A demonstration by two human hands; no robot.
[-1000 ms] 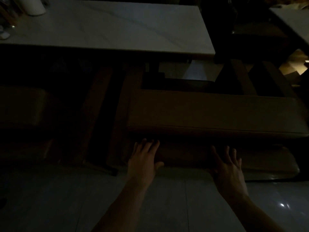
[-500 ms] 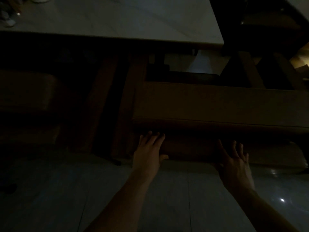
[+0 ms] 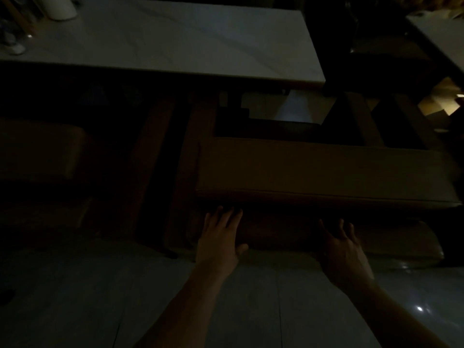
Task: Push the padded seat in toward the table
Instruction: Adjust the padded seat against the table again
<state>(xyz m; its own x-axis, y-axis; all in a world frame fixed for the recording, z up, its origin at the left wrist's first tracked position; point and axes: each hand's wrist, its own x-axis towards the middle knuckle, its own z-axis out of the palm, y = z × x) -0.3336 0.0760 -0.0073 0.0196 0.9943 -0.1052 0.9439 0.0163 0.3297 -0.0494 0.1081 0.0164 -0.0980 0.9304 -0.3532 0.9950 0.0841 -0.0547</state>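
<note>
The room is very dim. A long brown padded seat (image 3: 324,169) stands in front of a pale marble-topped table (image 3: 180,38), its far edge just short of the table's near edge. My left hand (image 3: 218,237) lies flat, fingers apart, against the seat's near side below the cushion. My right hand (image 3: 344,244) is also open, fingers spread, at the same near side further right. Whether the right palm touches the seat I cannot tell. Neither hand holds anything.
A second padded seat (image 3: 37,151) sits at the left, partly under the table. A white roll (image 3: 61,7) and small items stand on the table's far left corner. Another table (image 3: 439,33) is at the far right. Glossy floor tiles (image 3: 100,297) lie under my arms.
The view dipped and came back up. Both hands stay open at the seat's near side, and the seat looks hardly moved.
</note>
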